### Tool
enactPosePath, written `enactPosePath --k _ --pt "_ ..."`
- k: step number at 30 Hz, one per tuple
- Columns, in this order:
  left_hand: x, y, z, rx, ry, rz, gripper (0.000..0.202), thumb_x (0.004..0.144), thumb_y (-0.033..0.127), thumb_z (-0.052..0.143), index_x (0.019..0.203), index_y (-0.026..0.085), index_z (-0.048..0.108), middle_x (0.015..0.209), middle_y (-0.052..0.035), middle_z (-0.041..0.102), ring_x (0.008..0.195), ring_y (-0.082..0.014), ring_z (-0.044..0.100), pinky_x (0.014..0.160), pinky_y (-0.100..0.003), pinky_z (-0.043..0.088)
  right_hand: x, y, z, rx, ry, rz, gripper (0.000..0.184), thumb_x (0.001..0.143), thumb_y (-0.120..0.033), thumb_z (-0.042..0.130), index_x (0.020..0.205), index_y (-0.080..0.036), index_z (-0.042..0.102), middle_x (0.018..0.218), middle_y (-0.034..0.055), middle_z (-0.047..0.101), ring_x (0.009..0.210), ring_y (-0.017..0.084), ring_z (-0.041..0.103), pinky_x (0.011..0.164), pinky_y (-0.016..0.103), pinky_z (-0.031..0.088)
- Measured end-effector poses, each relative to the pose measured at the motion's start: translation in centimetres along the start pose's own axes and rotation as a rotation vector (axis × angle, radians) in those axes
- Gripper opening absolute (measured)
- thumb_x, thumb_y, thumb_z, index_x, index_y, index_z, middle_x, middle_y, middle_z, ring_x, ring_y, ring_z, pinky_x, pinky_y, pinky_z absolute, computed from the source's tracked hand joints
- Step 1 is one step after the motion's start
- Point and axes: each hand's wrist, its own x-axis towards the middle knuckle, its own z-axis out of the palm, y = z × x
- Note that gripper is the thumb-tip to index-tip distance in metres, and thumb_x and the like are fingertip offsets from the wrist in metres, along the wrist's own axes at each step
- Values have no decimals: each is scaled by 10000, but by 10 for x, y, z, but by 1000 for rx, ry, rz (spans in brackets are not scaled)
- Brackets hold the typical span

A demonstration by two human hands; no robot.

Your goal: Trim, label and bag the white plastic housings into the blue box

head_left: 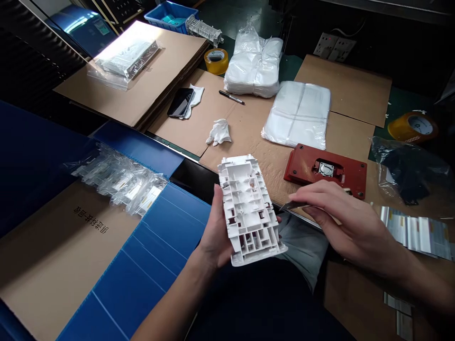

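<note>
My left hand (213, 232) is closed around a white molded plastic housing (249, 208), gripping it by its sides. The ribbed, compartmented inside of the housing faces up toward me, its flat end nearest my lap. To the right of it, my right hand (341, 222) pinches a small knife (296, 205). The thin pointed blade aims at the housing's right edge, with a small gap seeming to lie between them. Most of the knife's handle is hidden in my palm. Beyond my right hand lies a red fixture block (327, 170) with a metal insert.
Bundles of clear bags (298, 113) lie on the cardboard-covered table, near a pen (232, 97), white gloves (219, 132), a phone (180, 103) and yellow tape (216, 61). At left, a blue bin (167, 232) holds bagged parts (121, 180). Stacked cardboard (170, 47) stands behind.
</note>
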Motion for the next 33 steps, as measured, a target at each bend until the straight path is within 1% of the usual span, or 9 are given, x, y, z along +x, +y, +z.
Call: enactPosePath --k 3,5,9,11,13,15,19,27,33 --pt "4 -4 1 -78 -41 -75 816 928 732 247 1391 126 539 1162 -177 729 1094 -342 690 988 -491 509 17 -2 -3 -26 -166 -277 515 913 -14 464 1370 -230 563 1183 94 647 1071 231 594 901 406 468" --pt "6 -8 1 -109 -49 -105 781 939 710 280 1391 127 539 1171 -169 729 1111 -334 683 1001 -472 501 28 -6 -4 -15 -266 -384 512 916 -63 501 1392 -243 557 1164 94 633 1061 234 578 896 412 453" --pt "8 -13 0 -127 -13 -113 716 939 683 368 1373 147 560 1140 -144 744 1105 -323 687 984 -438 513 45 -15 -2 61 -412 -463 341 935 -318 633 1265 -233 659 1039 77 622 972 209 555 920 406 415" --pt "8 -14 0 -130 -1 -116 679 940 668 395 1360 164 572 1112 -127 753 1087 -313 695 965 -420 524 49 -18 0 88 -462 -487 342 923 -410 657 1217 -238 686 1002 65 621 929 197 544 913 395 399" --pt "9 -14 0 -138 -6 -120 655 948 652 398 1352 170 579 1091 -119 758 1067 -304 703 949 -406 532 51 -19 1 99 -498 -491 350 919 -450 657 1198 -242 697 988 60 619 906 191 536 903 388 387" --pt "10 -14 -1 -152 -24 -130 656 954 646 387 1349 158 580 1084 -124 758 1052 -299 707 942 -398 536 50 -19 3 102 -518 -487 349 918 -461 655 1189 -246 702 986 58 616 893 187 531 897 384 380" --pt "11 -15 -4 -173 -55 -149 681 960 641 369 1344 122 585 1097 -152 753 1034 -301 711 944 -398 534 48 -17 5 98 -518 -479 323 926 -424 654 1195 -252 702 985 55 612 891 185 531 897 382 371" --pt "11 -17 -8 -196 -31 -178 685 945 640 418 1333 104 596 1087 -163 755 1023 -312 712 927 -406 543 44 -14 9 103 -475 -482 307 937 -414 646 1180 -238 707 998 61 623 904 182 529 907 376 369" --pt "11 -17 -9 -193 -37 -200 698 926 659 444 1330 109 594 1104 -163 751 1039 -319 707 925 -409 542 43 -11 11 113 -454 -493 337 925 -423 661 1190 -220 710 973 63 623 887 181 535 895 371 375"
